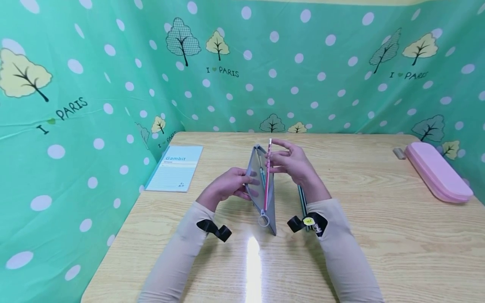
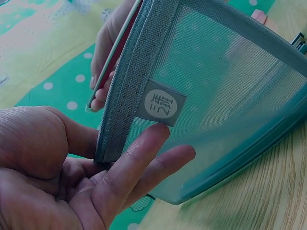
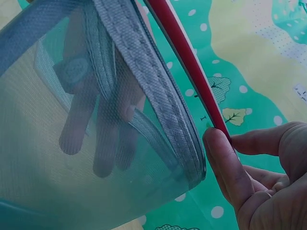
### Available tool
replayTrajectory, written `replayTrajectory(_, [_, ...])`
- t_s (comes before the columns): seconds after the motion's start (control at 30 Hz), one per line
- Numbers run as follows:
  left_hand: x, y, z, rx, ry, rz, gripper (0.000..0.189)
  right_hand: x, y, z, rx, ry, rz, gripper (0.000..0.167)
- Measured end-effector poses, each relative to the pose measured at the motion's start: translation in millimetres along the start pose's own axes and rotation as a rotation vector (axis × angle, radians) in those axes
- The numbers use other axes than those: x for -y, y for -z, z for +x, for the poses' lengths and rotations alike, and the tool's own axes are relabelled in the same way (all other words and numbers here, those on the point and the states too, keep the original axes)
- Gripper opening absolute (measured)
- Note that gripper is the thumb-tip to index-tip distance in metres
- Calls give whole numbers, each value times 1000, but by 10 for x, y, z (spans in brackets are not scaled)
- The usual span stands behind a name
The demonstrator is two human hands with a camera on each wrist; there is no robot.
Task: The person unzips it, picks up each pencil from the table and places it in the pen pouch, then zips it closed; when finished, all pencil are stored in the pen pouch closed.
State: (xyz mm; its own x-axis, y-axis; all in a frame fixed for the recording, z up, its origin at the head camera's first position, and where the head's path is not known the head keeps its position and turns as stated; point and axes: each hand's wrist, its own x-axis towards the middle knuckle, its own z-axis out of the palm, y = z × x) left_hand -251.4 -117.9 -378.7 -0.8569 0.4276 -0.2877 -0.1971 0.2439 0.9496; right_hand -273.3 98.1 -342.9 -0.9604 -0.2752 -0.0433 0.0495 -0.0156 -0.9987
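My left hand point(image 1: 233, 184) grips the edge of a grey-blue mesh zipper pouch point(image 2: 225, 72), its fingers spread over the outside near a small round label point(image 2: 160, 103). The pouch stands on edge on the table with its zipped side open upward. A teal slim item point(image 1: 262, 176) shows inside it. My right hand point(image 1: 293, 162) pinches a red pencil point(image 3: 187, 55) near its upper end. In the head view that pencil slants along the pouch's opening, its lower end near the zipper pull ring point(image 1: 263, 220). How far it sits inside is hard to tell.
Several dark pencils point(image 1: 302, 200) lie on the table, partly hidden under my right wrist. A light blue notebook point(image 1: 176, 168) lies at the left. At the far right are a pink pencil case point(image 1: 437, 170) and a small grey block point(image 1: 399, 153). A patterned green curtain borders the table.
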Motion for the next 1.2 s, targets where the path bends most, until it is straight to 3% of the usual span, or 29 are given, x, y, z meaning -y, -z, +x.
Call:
replayTrajectory(0.2, [-7, -6, 5, -5, 4, -5, 44, 0, 9, 3, -51, 6, 12, 63])
replayTrajectory(0.4, [8, 1, 5, -6, 8, -5, 44, 3, -38, -21, -51, 23, 26, 62])
replayTrajectory(1.2, [-23, -8, -7, -2, 5, -9, 43, 55, -79, -41, -77, 48, -132, 63])
